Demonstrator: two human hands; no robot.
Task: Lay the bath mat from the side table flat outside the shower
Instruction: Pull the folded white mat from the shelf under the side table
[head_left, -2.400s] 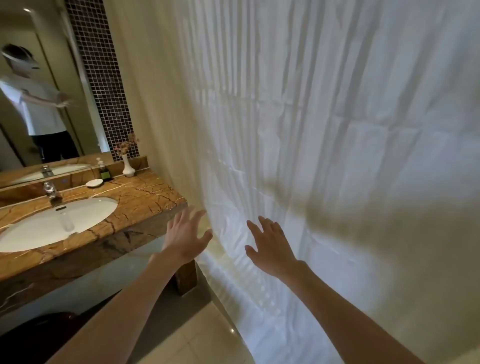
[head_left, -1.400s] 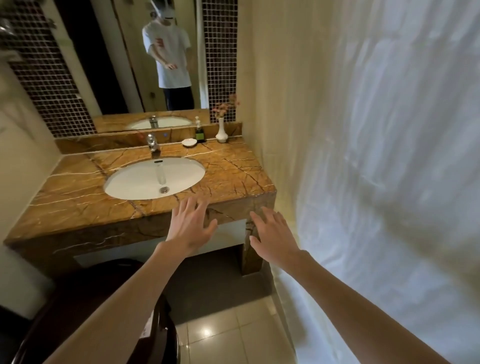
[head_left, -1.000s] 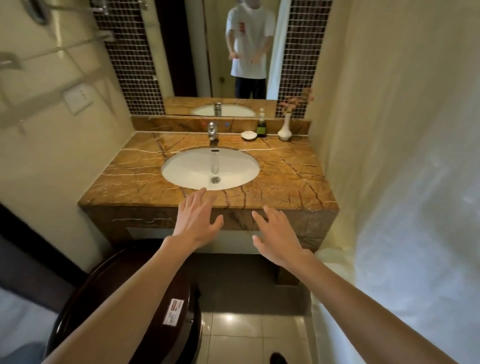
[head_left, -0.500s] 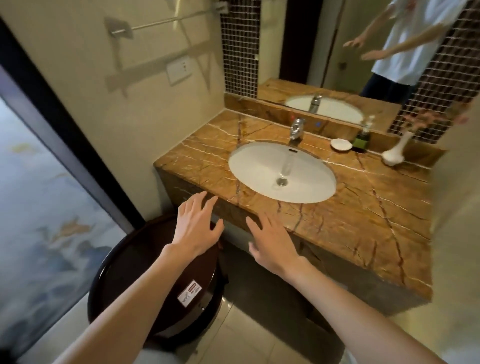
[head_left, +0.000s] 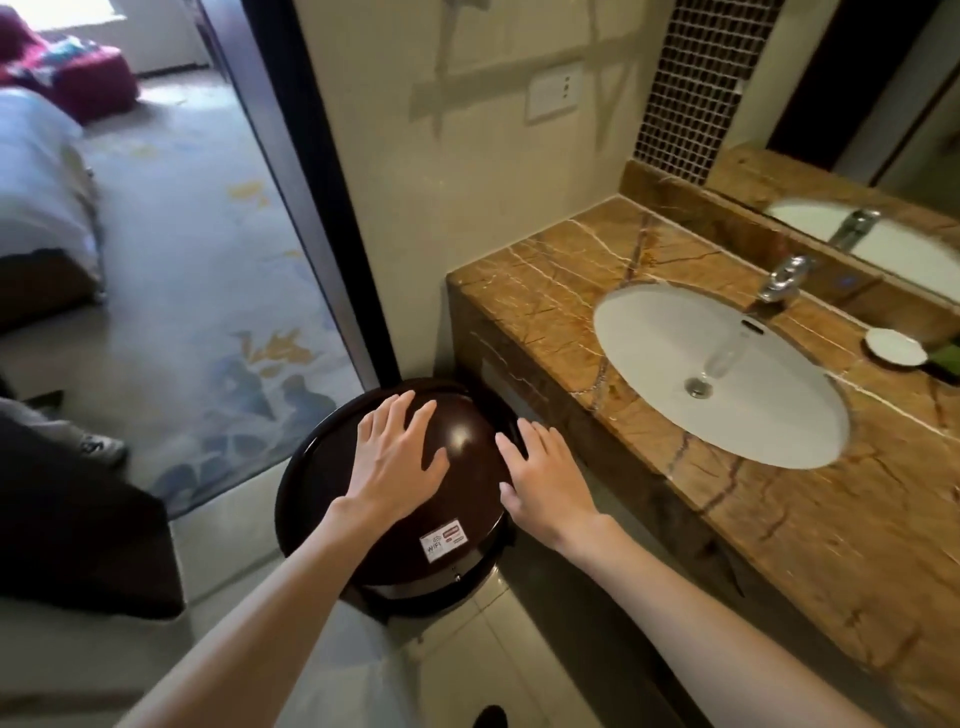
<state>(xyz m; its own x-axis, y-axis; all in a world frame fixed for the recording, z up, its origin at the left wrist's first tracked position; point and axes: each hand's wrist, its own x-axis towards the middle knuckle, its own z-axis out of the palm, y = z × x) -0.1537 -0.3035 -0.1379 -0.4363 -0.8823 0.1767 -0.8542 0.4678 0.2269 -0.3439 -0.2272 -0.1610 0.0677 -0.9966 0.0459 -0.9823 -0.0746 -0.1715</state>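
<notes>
**Hand Position Above Side Table**

The left hand (head_left: 397, 462) is extended palm down over the round dark-brown side table (head_left: 311, 478), fingers spread and empty. The right hand (head_left: 545, 483) is extended palm down at the table's right edge, fingers spread, gripping nothing. Whether either palm touches the tabletop cannot be determined.

The side table stands on the tiled floor between the doorway frame (head_left: 311, 171) and the marble vanity counter (head_left: 545, 291), just beside the counter's left end. A white sticker (head_left: 443, 539) lies on the near part of the tabletop.

The bath mat is not visible in this view.

A white basin (head_left: 649, 332) is set into the counter, with a chrome faucet (head_left: 784, 278) behind it.
</notes>
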